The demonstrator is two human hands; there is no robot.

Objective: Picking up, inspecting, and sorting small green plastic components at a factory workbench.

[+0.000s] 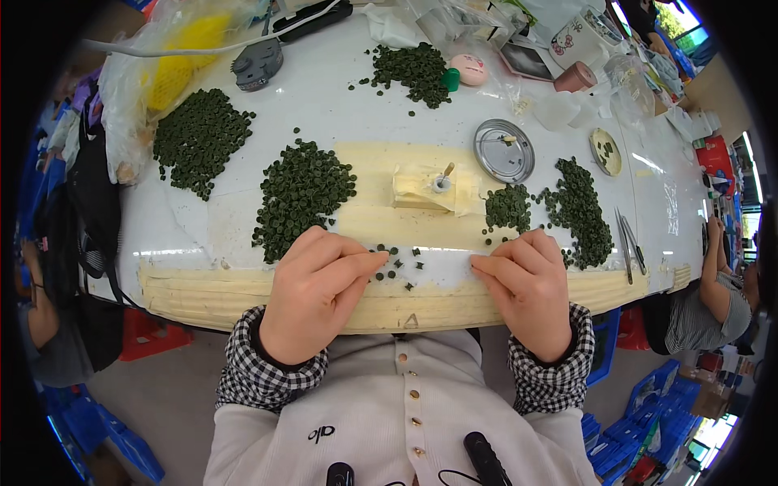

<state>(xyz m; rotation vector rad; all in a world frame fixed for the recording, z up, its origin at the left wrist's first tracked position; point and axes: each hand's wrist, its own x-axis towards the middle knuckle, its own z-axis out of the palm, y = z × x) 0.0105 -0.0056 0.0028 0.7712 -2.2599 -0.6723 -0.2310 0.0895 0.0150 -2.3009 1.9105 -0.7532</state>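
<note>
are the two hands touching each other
No, the left hand and right hand are apart, with small green pieces lying between them.

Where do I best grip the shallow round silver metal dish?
Probably pinch the dish by its right rim, coming from the right: the edge is raised and that side looks open, while the cream block and small green pieces crowd its near side.

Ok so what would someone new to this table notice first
Probably the small dark green pieces, heaped in several piles across the white table. Then the left hand and right hand, each with thumb and finger pinched, near the front edge. A bright yellow item at the far left also stands out.
</note>
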